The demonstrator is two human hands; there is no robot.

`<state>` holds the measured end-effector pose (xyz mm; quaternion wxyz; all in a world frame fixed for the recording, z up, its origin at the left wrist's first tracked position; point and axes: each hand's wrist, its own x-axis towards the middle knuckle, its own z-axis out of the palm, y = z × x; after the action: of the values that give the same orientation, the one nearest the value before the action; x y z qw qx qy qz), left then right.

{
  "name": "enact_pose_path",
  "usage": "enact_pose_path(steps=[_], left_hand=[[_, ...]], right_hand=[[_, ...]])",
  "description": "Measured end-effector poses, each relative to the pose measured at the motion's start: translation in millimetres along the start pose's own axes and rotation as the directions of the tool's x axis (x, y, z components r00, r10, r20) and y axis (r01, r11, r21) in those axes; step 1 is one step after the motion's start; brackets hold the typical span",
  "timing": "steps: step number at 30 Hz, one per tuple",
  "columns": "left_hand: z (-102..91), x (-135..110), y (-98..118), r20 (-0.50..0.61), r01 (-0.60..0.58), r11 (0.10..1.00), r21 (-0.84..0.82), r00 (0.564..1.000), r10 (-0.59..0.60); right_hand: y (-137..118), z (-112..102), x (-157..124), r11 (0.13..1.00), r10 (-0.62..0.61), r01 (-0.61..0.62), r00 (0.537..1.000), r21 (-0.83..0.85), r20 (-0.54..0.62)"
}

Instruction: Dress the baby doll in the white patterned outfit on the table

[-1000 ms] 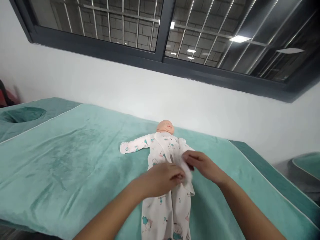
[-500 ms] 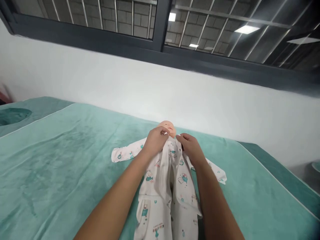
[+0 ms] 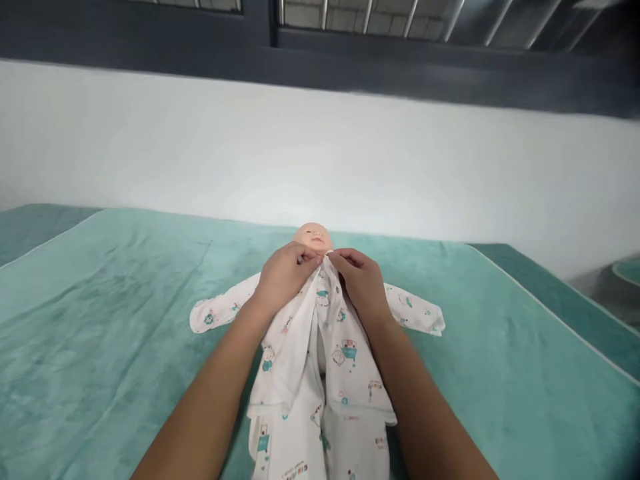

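A baby doll point(image 3: 312, 236) lies on its back on a teal towel point(image 3: 125, 300), dressed in a white printed romper point(image 3: 320, 373) whose front hangs open below the chest. My left hand point(image 3: 284, 275) pinches the left edge of the romper's collar just under the doll's chin. My right hand point(image 3: 359, 279) pinches the right collar edge, and the two hands nearly touch. Both sleeves lie spread out to the sides.
The towel covers a teal padded table point(image 3: 540, 280) that stands against a white wall point(image 3: 320, 147). A dark-framed window point(image 3: 320, 40) runs above. Another teal surface shows at the far right edge point(image 3: 627, 270).
Both hands went from the romper's waist up to the collar under the doll's chin. The right sleeve now lies spread out. The camera has tilted down and moved closer.
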<state>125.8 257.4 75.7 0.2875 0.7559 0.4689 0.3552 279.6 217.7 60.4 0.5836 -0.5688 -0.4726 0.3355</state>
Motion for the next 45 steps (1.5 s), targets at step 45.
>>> enact_pose_path(steps=[45], left_hand=[[-2.3,-5.0,7.7,0.139,0.121,0.919,-0.375,0.988,-0.073]], right_hand=[[-6.8,6.1,-17.9,0.925,-0.201,0.258,0.955,-0.279,0.218]])
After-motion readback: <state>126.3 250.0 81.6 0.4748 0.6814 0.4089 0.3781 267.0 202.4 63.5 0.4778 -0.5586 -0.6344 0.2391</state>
